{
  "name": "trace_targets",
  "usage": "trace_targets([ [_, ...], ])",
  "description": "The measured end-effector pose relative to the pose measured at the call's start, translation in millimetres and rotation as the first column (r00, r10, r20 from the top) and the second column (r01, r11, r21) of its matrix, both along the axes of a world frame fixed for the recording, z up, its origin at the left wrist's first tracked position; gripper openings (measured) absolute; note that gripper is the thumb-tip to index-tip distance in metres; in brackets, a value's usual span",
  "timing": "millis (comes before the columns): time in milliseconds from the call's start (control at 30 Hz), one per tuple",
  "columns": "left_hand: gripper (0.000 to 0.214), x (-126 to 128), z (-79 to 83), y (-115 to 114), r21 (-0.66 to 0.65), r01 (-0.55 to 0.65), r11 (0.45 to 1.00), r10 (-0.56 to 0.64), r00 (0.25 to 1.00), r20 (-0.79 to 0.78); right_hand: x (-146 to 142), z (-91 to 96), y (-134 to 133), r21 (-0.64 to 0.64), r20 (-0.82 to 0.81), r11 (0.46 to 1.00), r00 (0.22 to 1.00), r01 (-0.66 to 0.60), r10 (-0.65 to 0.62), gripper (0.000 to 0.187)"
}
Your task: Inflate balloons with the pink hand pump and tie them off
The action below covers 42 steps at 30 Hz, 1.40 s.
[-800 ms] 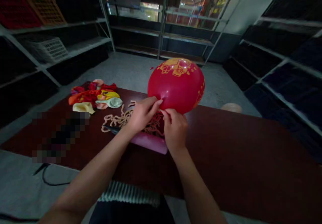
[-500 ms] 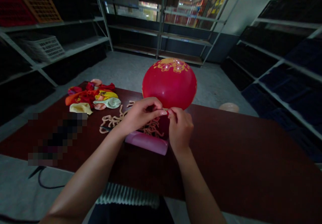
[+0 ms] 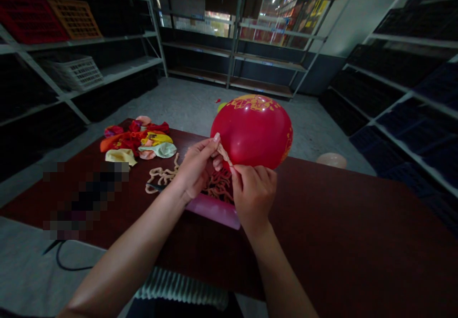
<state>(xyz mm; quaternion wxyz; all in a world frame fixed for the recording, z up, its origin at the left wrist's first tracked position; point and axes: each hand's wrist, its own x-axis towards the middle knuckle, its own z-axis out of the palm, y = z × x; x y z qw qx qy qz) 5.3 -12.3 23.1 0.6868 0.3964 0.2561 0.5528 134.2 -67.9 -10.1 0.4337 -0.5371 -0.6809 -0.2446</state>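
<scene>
A large inflated red balloon [image 3: 255, 134] with yellow printing stands over the far side of the table, just beyond my hands. My left hand [image 3: 198, 165] pinches one end of a beige rubber band [image 3: 224, 154], which is stretched toward my right hand. At the balloon's neck, my right hand [image 3: 255, 191] is closed in a pinch; the neck is mostly hidden by its fingers. Below my hands lie several loose beige bands [image 3: 161, 175], behind a pink cylinder-like piece [image 3: 214, 210].
Limp balloons in mixed colours [image 3: 123, 141] are heaped at the table's [image 3: 343, 232] far left. A blurred-out dark object [image 3: 91, 196] lies nearer. Metal shelves [image 3: 265, 60] with crates [image 3: 73, 17] surround the area. A pale round object [image 3: 331, 159] is beyond the far edge.
My hands have moved apart slightly, and the left has risen, stretching the beige band between them. The balloon appears lower and farther right, and the view has shifted a little.
</scene>
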Motion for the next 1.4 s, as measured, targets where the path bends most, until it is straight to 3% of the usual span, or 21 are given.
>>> trace_targets([
  [67, 0.044, -0.1, 0.0, -0.1, 0.016, -0.007, 1.000, 0.008, 1.000, -0.029, -0.1, -0.9, 0.0, -0.003, -0.026, 1.000, 1.000, 0.012, -0.012, 0.016],
  [167, 0.035, 0.1, -1.5, -1.0, 0.211, -0.017, 0.977, 0.052, 0.985, -0.164, 1.3, -2.7, 0.4, 0.001, -0.109, 1.000, 0.994, 0.013, -0.013, 0.017],
  [267, 0.025, 1.6, -3.2, -2.5, 0.450, 0.007, 0.893, 0.141, 0.945, -0.295, 3.3, -4.1, 0.5, 0.004, -0.205, 1.000, 0.979, 0.006, -0.005, 0.017],
  [367, 0.017, 2.8, -4.2, -2.8, 0.557, -0.024, 0.830, 0.250, 0.909, -0.333, 3.5, -4.3, -0.1, 0.002, -0.227, 1.000, 0.974, 0.004, -0.004, 0.017],
  [433, 0.017, 2.0, -3.8, -2.4, 0.523, -0.064, 0.850, 0.259, 0.915, -0.309, 2.5, -3.9, -0.6, -0.006, -0.205, 1.000, 0.979, -0.001, 0.000, 0.017],
  [533, 0.022, -1.7, -1.6, -1.9, 0.348, -0.044, 0.936, 0.130, 0.965, -0.226, 1.1, -3.5, -0.7, -0.012, -0.175, 1.000, 0.984, -0.010, 0.007, 0.017],
  [633, 0.026, -5.9, 1.0, -2.1, 0.165, 0.001, 0.986, 0.020, 0.992, -0.126, 0.7, -4.0, 0.3, -0.010, -0.154, 1.000, 0.988, -0.020, 0.018, 0.017],
  [767, 0.027, -8.8, 3.4, -1.9, 0.004, 0.009, 1.000, -0.009, 0.999, -0.046, -0.6, -4.4, 1.3, -0.020, -0.124, 0.999, 0.992, -0.038, 0.035, 0.018],
  [967, 0.025, -7.5, 4.2, 0.1, -0.124, -0.029, 0.992, 0.033, 0.999, 0.029, -3.8, -3.9, 0.4, -0.025, -0.117, 0.999, 0.992, -0.049, 0.045, 0.014],
  [1067, 0.027, -6.1, 2.4, 0.6, -0.059, -0.059, 0.997, 0.059, 0.998, -0.003, -3.0, -3.4, 0.4, -0.025, -0.139, 0.999, 0.989, -0.046, 0.042, 0.012],
  [1233, 0.031, -2.5, -0.6, -0.4, 0.301, -0.086, 0.950, 0.150, 0.969, -0.197, 1.3, -3.1, 1.0, 0.008, -0.263, 0.998, 0.963, -0.058, 0.058, 0.011],
  [1400, 0.031, 2.5, -5.0, -1.3, 0.380, -0.095, 0.920, 0.198, 0.950, -0.243, 3.1, -3.6, 0.6, 0.039, -0.290, 0.998, 0.955, -0.045, 0.055, 0.010],
])
